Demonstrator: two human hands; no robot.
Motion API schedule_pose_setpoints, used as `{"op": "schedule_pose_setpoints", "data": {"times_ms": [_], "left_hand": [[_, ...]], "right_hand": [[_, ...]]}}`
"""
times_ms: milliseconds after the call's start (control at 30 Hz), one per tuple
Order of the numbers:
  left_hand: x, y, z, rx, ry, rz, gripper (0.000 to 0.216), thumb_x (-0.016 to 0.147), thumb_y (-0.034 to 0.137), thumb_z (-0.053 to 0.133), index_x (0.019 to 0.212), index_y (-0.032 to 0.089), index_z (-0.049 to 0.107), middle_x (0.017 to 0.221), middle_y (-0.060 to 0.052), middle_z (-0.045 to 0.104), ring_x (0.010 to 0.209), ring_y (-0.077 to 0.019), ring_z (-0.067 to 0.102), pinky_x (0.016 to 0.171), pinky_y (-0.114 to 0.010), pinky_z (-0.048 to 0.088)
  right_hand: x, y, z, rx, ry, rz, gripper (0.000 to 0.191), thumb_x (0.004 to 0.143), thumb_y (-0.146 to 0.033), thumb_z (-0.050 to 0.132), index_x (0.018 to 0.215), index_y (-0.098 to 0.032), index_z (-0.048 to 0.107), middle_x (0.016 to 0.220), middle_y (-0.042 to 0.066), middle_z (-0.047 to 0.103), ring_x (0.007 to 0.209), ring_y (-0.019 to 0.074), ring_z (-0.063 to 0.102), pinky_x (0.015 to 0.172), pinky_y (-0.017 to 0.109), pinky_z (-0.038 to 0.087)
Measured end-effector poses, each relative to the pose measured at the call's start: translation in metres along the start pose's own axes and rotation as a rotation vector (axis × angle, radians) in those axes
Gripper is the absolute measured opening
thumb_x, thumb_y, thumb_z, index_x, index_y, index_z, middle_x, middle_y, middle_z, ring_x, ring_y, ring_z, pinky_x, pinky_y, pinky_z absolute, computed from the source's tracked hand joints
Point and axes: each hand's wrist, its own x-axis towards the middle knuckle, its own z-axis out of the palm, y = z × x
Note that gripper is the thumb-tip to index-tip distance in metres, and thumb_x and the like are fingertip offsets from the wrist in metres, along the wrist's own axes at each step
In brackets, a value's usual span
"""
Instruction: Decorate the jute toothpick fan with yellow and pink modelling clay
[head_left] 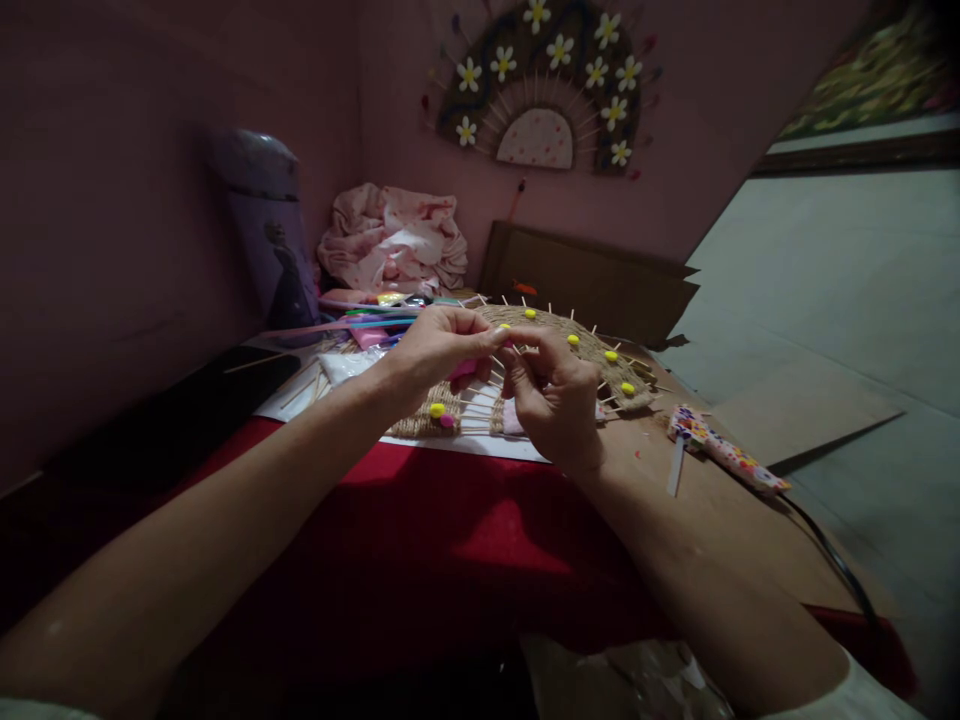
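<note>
In front of me, my left hand (435, 350) and my right hand (559, 400) meet at the fingertips, both closed in a pinch. A soft-looking pink piece (463, 370) shows under the left fingers; its full shape is hidden. Whatever small bit lies between the touching fingertips cannot be made out. Behind and below the hands lies a half-round fan of woven twine (555, 325) with thin sticks poking from its edge. Yellow oval pieces (573, 340) dot its band. At its left end, another yellow oval (437, 411) sits beside a pink oval (447, 421).
A glue gun in flowered wrapping (727, 450) lies right, its black cord trailing down. Pens and plastic packets (367, 325) crowd the left, before a crumpled pink cloth (394, 235) and a purple container (270, 230). Cardboard (585, 280) leans at the back. A finished-looking fan (536, 90) hangs above.
</note>
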Motion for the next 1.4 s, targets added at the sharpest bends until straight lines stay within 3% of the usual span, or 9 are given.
{"op": "schedule_pose_setpoints", "data": {"times_ms": [267, 567, 900, 1400], "left_hand": [[-0.0004, 0.0019, 0.0009, 0.03, 0.019, -0.004, 0.031, 0.08, 0.032, 0.074, 0.061, 0.011, 0.061, 0.046, -0.001, 0.055, 0.037, -0.0061, 0.045, 0.035, -0.018, 0.03], [-0.0004, 0.0056, 0.0039, 0.12, 0.058, -0.006, 0.038, 0.077, 0.04, 0.077, 0.059, 0.011, 0.061, 0.044, -0.002, 0.055, 0.035, -0.0048, 0.042, 0.034, -0.018, 0.028], [0.0003, 0.0044, 0.0046, 0.108, 0.053, -0.013, 0.035, 0.081, 0.033, 0.074, 0.056, 0.012, 0.06, 0.043, -0.002, 0.055, 0.033, -0.0041, 0.041, 0.034, -0.018, 0.028], [0.0009, 0.0038, 0.005, 0.13, 0.067, -0.027, 0.039, 0.079, 0.039, 0.075, 0.056, 0.011, 0.059, 0.043, -0.002, 0.055, 0.032, -0.0036, 0.041, 0.034, -0.018, 0.027]], "right_hand": [[0.0001, -0.0017, -0.0003, -0.022, -0.026, 0.003, 0.014, 0.093, -0.026, 0.056, 0.103, -0.018, 0.063, 0.056, -0.004, 0.057, 0.046, 0.0094, 0.049, 0.048, 0.024, 0.037], [0.0003, -0.0026, -0.0006, -0.055, -0.048, 0.005, 0.012, 0.093, -0.024, 0.056, 0.102, -0.019, 0.062, 0.056, -0.005, 0.056, 0.046, 0.0099, 0.049, 0.049, 0.024, 0.037], [0.0002, 0.0005, -0.0003, -0.047, -0.053, -0.002, 0.012, 0.092, -0.024, 0.056, 0.102, -0.02, 0.062, 0.059, -0.004, 0.059, 0.049, 0.0104, 0.051, 0.05, 0.024, 0.038], [0.0005, 0.0012, 0.0002, -0.065, -0.062, 0.019, 0.011, 0.092, -0.026, 0.056, 0.1, -0.02, 0.063, 0.057, -0.003, 0.059, 0.047, 0.0112, 0.051, 0.05, 0.025, 0.037]]}}
